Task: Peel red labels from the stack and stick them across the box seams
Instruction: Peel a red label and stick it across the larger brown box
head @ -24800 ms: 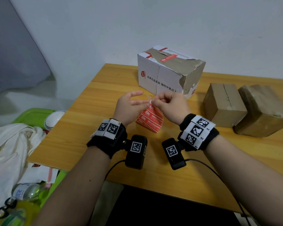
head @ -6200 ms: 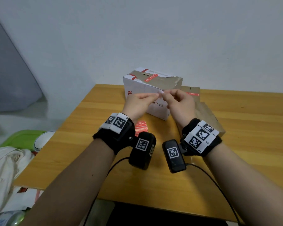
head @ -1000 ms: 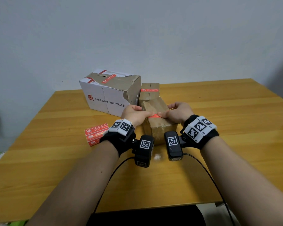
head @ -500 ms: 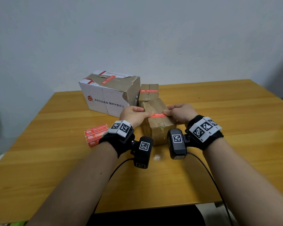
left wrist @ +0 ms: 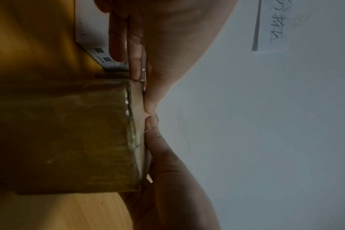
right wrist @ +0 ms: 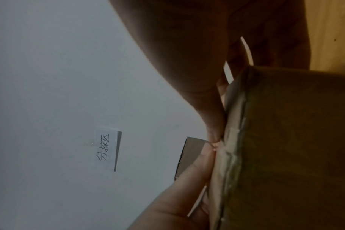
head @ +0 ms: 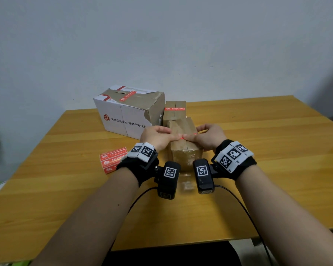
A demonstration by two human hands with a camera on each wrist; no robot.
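Note:
A small brown taped box [head: 183,150] stands on the table in front of me. A red label [head: 181,138] lies across its top, mostly hidden under my thumbs. My left hand [head: 159,136] and right hand [head: 208,136] rest on the box from either side, thumbs pressed on the label and meeting at mid-box. In the left wrist view my left hand [left wrist: 167,46] has its fingers straight along the box [left wrist: 69,137]. The right wrist view shows my right hand [right wrist: 187,54] against the box top [right wrist: 295,140]. The stack of red labels [head: 113,160] lies to the left.
A torn white box [head: 129,114] with a red label stands behind on the left. A second brown box [head: 174,112] with a red label across it sits just behind the near one. A small pale scrap [head: 187,184] lies on the wooden table [head: 267,150].
Half a second ago my thumbs sat apart near the label's ends. They have slid inward along the label and now meet at mid-box. The box has not moved.

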